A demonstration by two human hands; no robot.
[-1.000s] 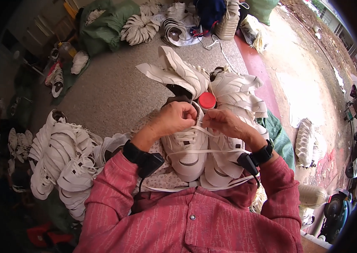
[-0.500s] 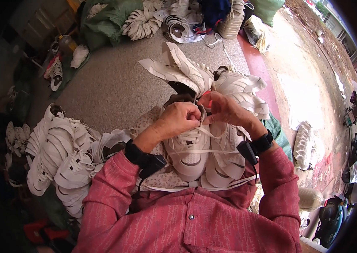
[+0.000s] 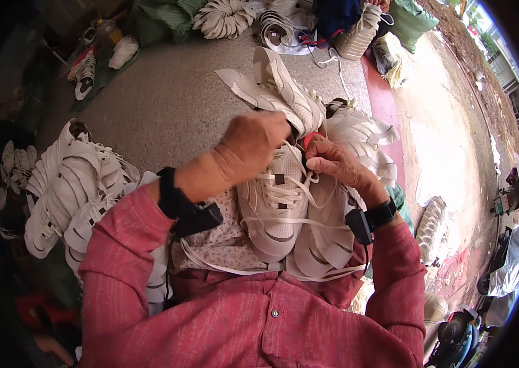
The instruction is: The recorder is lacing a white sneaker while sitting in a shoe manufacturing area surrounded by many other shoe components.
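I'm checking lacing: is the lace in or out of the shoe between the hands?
Partly in: white lace crosses the shoe in rows, but a loose strand spans its toe. Higher up: cannot tell.

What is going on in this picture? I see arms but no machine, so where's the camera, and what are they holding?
There's no robot: these are a person's bare hands. A wide fisheye camera on the head looks down, so straight edges bend near the rim. A white mesh shoe with pale laces lies over a pale floral cloth, in front of the red patterned shirt. The curled left hand is above it; a lace runs toward that hand, but its fingertips are hidden. The right hand is beside the laces; its exact grip is unclear. A pile of layered white shoes lies left.
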